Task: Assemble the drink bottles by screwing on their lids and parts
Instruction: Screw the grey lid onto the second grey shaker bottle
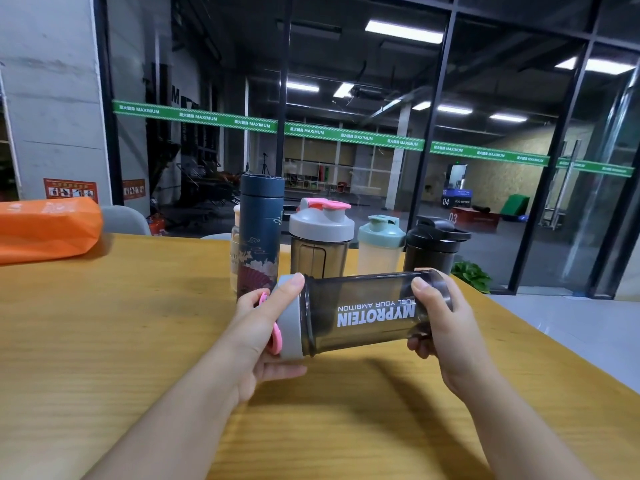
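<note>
I am holding a smoky grey shaker bottle (360,313) on its side above the wooden table (104,341), between my two hands. My left hand (263,337) is gripping the grey lid (289,327) at the left end of the bottle: my thumb is lying over the top of the lid and my fingers are curling under it. A pink flip cap (276,341) on the lid is showing between my fingers. My right hand (440,327) is gripping the base end of the bottle, thumb on top and fingers wrapped under. The white letters on the bottle are appearing upside down to me.

Behind the bottle, five other bottles are standing upright in a row on the table. From the left: a small pale bottle (236,244), mostly hidden, then a dark blue flask (261,233), a grey shaker with a grey and pink lid (320,240), a pale shaker with a mint green lid (380,244), and a black shaker (433,244). All four shakers and flasks that I can see well are wearing their lids.

An orange bag (45,230) is lying at the far left of the table. A green plant (472,275) is showing past the right edge of the table.
</note>
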